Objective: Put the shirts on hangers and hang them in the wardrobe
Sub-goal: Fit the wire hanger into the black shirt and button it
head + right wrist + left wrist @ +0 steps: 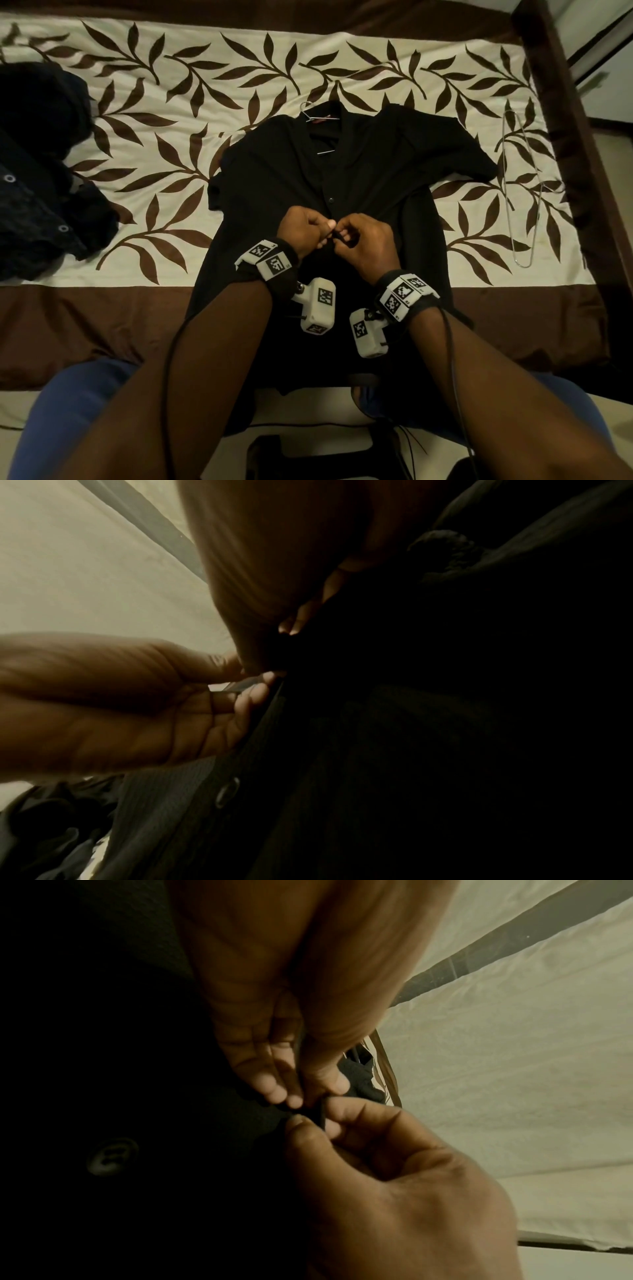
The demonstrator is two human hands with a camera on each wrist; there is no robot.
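Both bare forearms come in from the near edge, each with a black wrist strap carrying white boxes printed with black-and-white square markers. They meet over a black short-sleeved button-up shirt [359,178] spread flat on a cream bedspread with brown leaf print [178,113], hem hanging off the near side of the bed.

Left hand [303,231] and right hand [364,240] are knuckle to knuckle right at the shirt's front opening, about halfway down. Both are pinching the black fabric edge: in the left wrist view the left fingertips [274,1088] and thumb squeeze the placket from one side while the right hand's [394,1164] thumb and forefinger clamp it from the other. The right wrist view shows the same thing, left hand [120,704] with fingers curled onto the cloth edge. Can't tell if there's a button between the fingers, it's too dark in there.

One small dark round button [331,199] sits on the placket just beyond the hands, fastened as far as I can see.

Up at the collar, a thin silver wire hanger [310,111] pokes its hook out to the left, so it's inside the shirt.

Off to the right lies a second thin wire hanger [524,192], well apart from the shirt. On the far left there's a heap of dark crumpled clothes with metal eyelets [41,192].
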